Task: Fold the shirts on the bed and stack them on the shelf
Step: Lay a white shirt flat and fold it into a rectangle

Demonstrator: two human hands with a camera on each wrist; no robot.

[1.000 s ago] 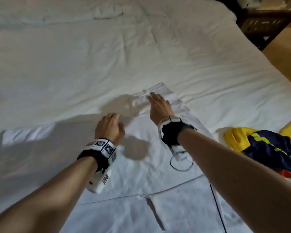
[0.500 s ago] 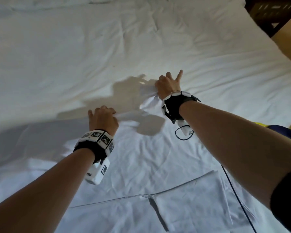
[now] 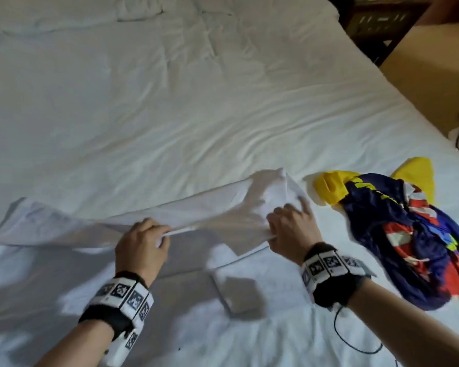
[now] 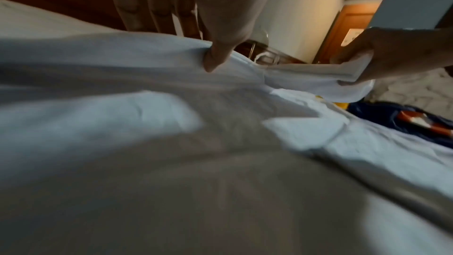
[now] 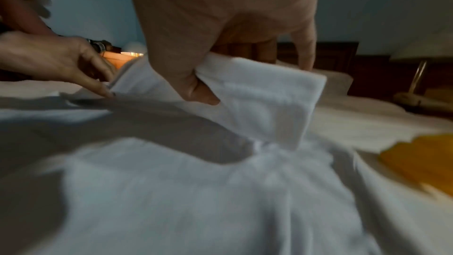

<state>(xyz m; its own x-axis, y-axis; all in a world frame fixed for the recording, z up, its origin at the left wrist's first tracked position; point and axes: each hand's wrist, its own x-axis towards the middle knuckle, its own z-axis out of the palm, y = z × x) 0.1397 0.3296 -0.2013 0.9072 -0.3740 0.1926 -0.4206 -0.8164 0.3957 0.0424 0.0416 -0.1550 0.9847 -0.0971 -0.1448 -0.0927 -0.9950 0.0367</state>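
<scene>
A white shirt (image 3: pixel 223 205) lies spread across the near part of the white bed (image 3: pixel 170 102). My left hand (image 3: pixel 143 242) pinches a folded edge of the shirt (image 4: pixel 147 61) between thumb and fingers. My right hand (image 3: pixel 289 229) grips another part of that same edge (image 5: pixel 264 94), with its index finger pointing out. Between the two hands the fabric is lifted a little off the bed. A crumpled shirt in navy, yellow and red (image 3: pixel 408 234) lies to the right of my right hand.
A dark wooden piece of furniture (image 3: pixel 376 25) stands beyond the bed's far right corner, with tan floor (image 3: pixel 421 64) beside it. A bedside lamp (image 5: pixel 416 84) and dark headboard (image 5: pixel 343 61) show in the right wrist view. Rumpled sheet fills the far half of the bed.
Both hands have come back toward me and to the right, pulling the white shirt's far edge with them. The coloured shirt is back in view at the right.
</scene>
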